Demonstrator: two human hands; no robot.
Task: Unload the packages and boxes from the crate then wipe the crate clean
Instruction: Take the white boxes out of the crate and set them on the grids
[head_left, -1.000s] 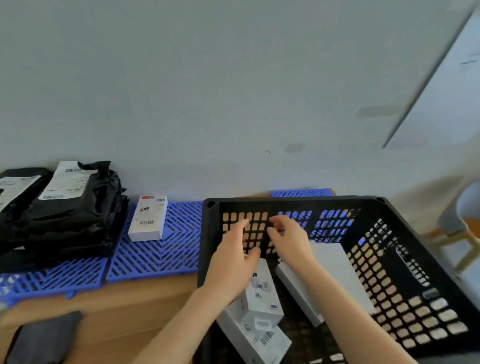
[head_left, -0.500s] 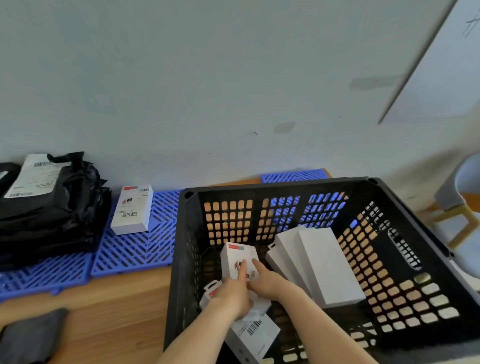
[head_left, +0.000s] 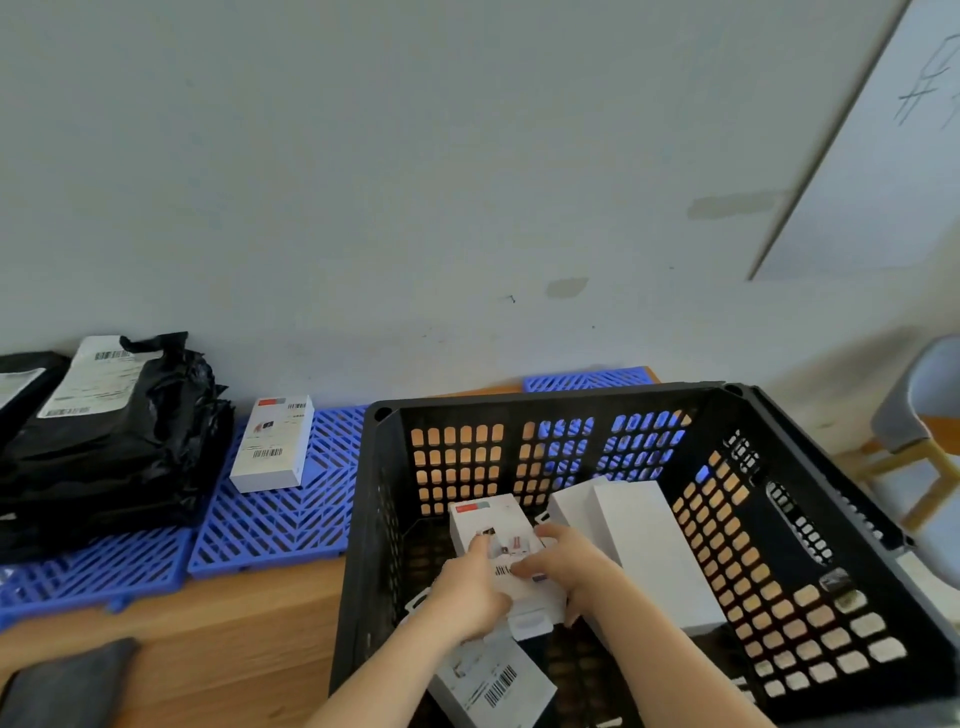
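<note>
Both hands are inside the black perforated plastic crate (head_left: 545, 397), which sits on the wooden bench (head_left: 234, 623) at right, partly over a blue plastic grid mat (head_left: 280, 525).

Our left hand (head_left: 467, 592) grips the left edge of the small white printed cardboard box (head_left: 485, 519), with the index finger laid on its face and the other fingers curled. Our right hand (head_left: 566, 564) grips the same box from the right, with fingers curled over its face and near edge. The box is tilted and low in the crate. We can't tell if it's clear of the cartons below.

Still in the crate:
- A long plain white box (head_left: 644, 545), just right of the hands, leaning toward the right wall.
- A white barcode-labelled box (head_left: 493, 686), under our left wrist.

Out of the crate, on the mats:
- A white labelled carton (head_left: 272, 444), lying flat just left of the crate.
- A stack of black plastic mailer bags (head_left: 114, 447) with white shipping labels, at far left.

A dark grey cloth (head_left: 62, 686) lies on the bench at bottom left.
</note>
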